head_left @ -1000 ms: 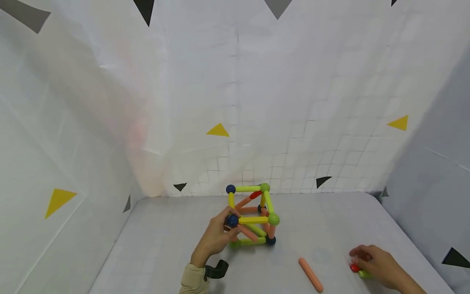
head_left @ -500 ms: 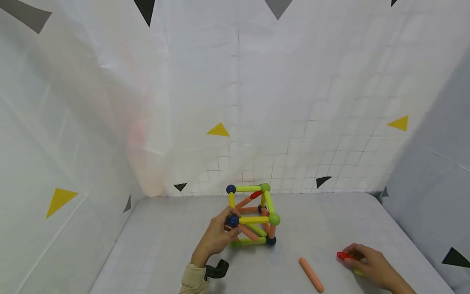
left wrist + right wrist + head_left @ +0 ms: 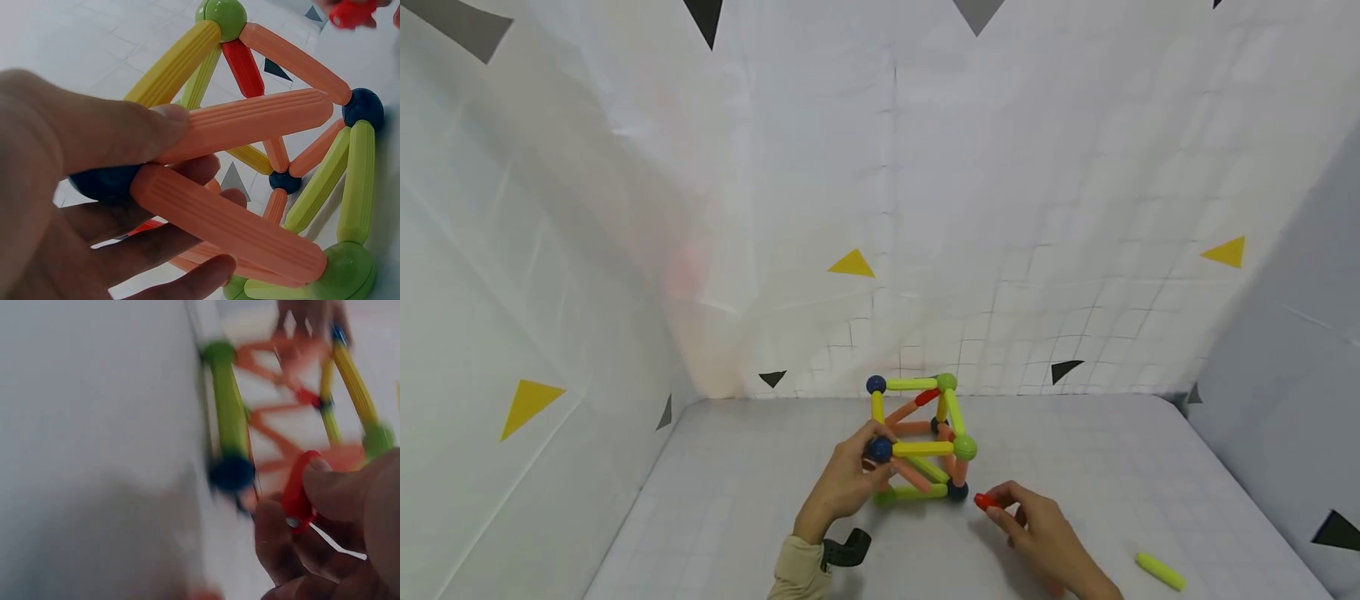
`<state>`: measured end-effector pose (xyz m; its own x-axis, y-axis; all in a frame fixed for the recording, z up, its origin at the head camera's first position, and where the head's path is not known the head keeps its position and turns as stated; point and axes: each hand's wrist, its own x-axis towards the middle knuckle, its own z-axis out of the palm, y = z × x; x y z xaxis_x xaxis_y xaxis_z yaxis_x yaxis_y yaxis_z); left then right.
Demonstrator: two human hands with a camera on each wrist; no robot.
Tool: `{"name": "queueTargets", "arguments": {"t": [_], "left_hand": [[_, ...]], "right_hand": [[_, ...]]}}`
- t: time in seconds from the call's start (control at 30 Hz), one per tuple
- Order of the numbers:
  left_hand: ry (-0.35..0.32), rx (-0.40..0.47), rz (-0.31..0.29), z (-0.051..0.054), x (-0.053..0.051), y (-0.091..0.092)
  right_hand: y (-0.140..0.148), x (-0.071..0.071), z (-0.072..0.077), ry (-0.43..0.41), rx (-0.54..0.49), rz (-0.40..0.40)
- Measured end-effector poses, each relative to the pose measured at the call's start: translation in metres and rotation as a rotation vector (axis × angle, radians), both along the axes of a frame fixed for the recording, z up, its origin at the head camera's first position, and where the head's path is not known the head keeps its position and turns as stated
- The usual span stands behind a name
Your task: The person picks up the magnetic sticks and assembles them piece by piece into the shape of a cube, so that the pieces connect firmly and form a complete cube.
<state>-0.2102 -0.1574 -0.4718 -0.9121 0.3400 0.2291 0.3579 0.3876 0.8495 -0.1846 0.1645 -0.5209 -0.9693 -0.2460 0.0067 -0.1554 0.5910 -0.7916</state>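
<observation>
A cube-shaped frame of magnetic rods and balls (image 3: 922, 449) stands on the table, with yellow, lime, orange and red rods joined by green and dark blue balls. At its near left upper corner, my left hand (image 3: 841, 483) grips an orange magnetic rod (image 3: 262, 119) beside the dark blue ball (image 3: 881, 450). The rod's far end shows free in the left wrist view. My right hand (image 3: 1047, 533) pinches a short red magnetic rod (image 3: 985, 502) between thumb and fingers. That red rod is just right of the frame's near lower dark blue ball (image 3: 957, 490), apart from it.
A loose lime rod (image 3: 1161, 572) lies on the table (image 3: 760, 467) at the right. Another orange rod is mostly hidden under my right hand. White sheets (image 3: 1000, 208) with black and yellow triangles rise behind and at both sides.
My right hand has picked up the short red rod and carried it left to the frame. The lime rod stays behind, now uncovered. My left hand keeps its hold.
</observation>
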Motion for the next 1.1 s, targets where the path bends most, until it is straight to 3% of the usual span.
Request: {"name": "queueTargets", "arguments": {"t": [0.13, 0.27, 0.43, 0.7, 0.8, 0.97, 1.1], "left_hand": [[-0.003, 0.009, -0.001, -0.001, 0.000, 0.000], [-0.020, 0.008, -0.001, -0.001, 0.000, 0.002], [-0.008, 0.009, -0.002, -0.002, 0.000, 0.002], [0.015, -0.007, 0.010, -0.001, 0.000, -0.001], [0.017, -0.007, 0.017, -0.001, 0.000, 0.000], [0.023, 0.001, 0.024, 0.000, 0.000, 0.001], [0.022, 0.004, 0.021, -0.001, 0.000, 0.002]], "right_hand": [[-0.035, 0.004, -0.002, 0.091, -0.007, 0.030], [-0.057, 0.007, -0.005, 0.213, 0.058, -0.028], [-0.074, 0.007, -0.007, 0.285, 0.133, -0.094], [-0.085, 0.005, -0.010, 0.323, 0.132, -0.131], [-0.087, 0.004, -0.016, 0.398, 0.133, -0.133], [-0.088, 0.002, -0.026, 0.594, 0.192, -0.133], [-0.089, 0.003, -0.025, 0.618, 0.214, -0.138]]}}
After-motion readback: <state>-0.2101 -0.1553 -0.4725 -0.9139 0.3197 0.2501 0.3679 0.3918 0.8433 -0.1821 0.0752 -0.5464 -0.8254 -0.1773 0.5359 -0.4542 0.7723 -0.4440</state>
